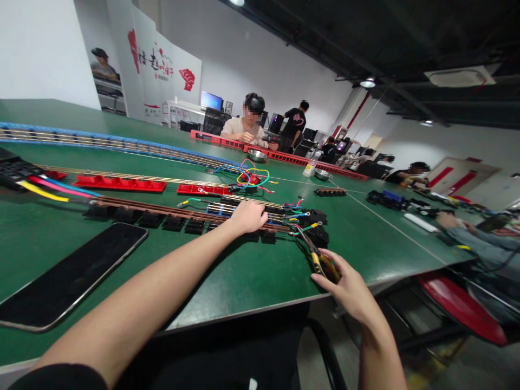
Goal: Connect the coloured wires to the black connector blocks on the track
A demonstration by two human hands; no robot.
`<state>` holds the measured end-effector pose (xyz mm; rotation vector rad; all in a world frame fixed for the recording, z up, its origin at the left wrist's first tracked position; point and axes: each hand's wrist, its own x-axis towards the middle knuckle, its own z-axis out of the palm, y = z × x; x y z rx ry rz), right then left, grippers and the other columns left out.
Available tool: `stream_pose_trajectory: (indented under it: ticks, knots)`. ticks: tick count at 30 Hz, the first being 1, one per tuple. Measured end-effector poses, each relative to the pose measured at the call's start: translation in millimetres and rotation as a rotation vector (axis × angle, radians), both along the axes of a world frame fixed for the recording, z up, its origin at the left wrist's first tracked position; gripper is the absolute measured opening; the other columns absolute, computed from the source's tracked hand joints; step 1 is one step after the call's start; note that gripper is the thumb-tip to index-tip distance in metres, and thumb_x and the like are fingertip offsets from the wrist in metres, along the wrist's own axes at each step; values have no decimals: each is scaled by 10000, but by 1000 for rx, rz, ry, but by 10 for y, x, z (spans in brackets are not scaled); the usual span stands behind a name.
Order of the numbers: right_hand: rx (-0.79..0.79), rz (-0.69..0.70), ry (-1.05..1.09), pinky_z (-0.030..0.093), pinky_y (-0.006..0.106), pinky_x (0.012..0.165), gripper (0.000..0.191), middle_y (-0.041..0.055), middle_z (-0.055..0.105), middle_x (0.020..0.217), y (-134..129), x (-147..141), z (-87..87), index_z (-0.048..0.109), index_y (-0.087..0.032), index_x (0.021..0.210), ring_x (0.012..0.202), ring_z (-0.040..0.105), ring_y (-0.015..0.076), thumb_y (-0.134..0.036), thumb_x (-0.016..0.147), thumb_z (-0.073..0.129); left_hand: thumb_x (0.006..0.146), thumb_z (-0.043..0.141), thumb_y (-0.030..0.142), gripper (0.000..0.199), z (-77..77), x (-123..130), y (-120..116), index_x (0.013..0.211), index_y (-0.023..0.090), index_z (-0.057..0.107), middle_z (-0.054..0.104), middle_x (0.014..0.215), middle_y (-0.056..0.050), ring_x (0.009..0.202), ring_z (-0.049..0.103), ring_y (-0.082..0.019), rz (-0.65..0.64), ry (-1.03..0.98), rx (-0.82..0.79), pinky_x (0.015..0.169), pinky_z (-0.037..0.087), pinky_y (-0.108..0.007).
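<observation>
My left hand [249, 215] is closed over a long strip of copper-coloured rails [162, 209] with black blocks under it; its fingertips are partly hidden. My right hand [350, 281] holds pliers [312, 250] with yellow-and-black handles, their jaws touching the wire end at the strip's right end. Green, blue and yellow wires with ring terminals [306, 229] stick out there, beside a black end piece [319, 236]. Behind it lies a similar strip with blue parts [219, 208]. At the left, yellow, pink and blue cables [57, 189] run from a black connector block [16, 170].
A black phone-like slab [77, 273] lies near the front left of the green table [252, 290]. Red trays [122, 183], a blue rail strip [122, 143], loose coloured wires [254, 176] and a metal bowl [256, 155] stand farther back. Co-workers sit across and at the right.
</observation>
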<state>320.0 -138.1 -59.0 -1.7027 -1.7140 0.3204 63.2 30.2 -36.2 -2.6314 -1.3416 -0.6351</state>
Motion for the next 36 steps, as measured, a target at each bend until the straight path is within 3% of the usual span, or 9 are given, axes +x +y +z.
stream_pose_trajectory:
  ticks: [7,15,21,28,33,36]
  knots:
    - [10,-22,-65,464,425,1016,570,118,640,1245,10,16,-25,575,-199,1233,1155,610,276,-434,728,702,937,402,349,389,-9,1,10,925,110,708,721,952,-164,910,677,-282,-3,14,19,814,505,-386]
    - [-17,-9,-83,495,411,942,482,109,678,1177,-42,-110,76,594,-209,1207,1072,643,271,-461,797,626,924,413,320,357,-48,11,50,892,119,707,721,950,-157,913,675,-270,-7,-11,10,839,500,-387]
    - [-46,13,135,529,356,834,422,104,687,1125,-18,-129,36,612,-210,1156,990,660,240,-489,840,586,920,420,319,349,-58,11,60,884,122,706,721,948,-158,915,674,-278,-11,-14,14,825,501,-388]
    - [-151,-71,431,544,313,568,476,89,645,975,-18,-201,70,584,-187,1006,776,669,228,-584,752,651,918,414,321,355,-46,4,55,882,120,704,721,947,-151,914,673,-274,-9,2,22,816,504,-381]
    - [-212,-57,628,548,298,540,615,29,611,947,-50,-290,136,454,-269,1253,712,682,200,-572,760,662,927,403,318,363,-36,6,45,913,120,707,720,968,-153,922,671,-262,-10,6,18,839,497,-377]
    - [-270,-24,746,550,288,550,601,6,611,846,-43,-317,138,442,-283,1301,728,690,204,-538,796,642,926,407,317,362,-22,6,30,919,113,706,718,971,-160,927,671,-269,-11,4,14,840,498,-383]
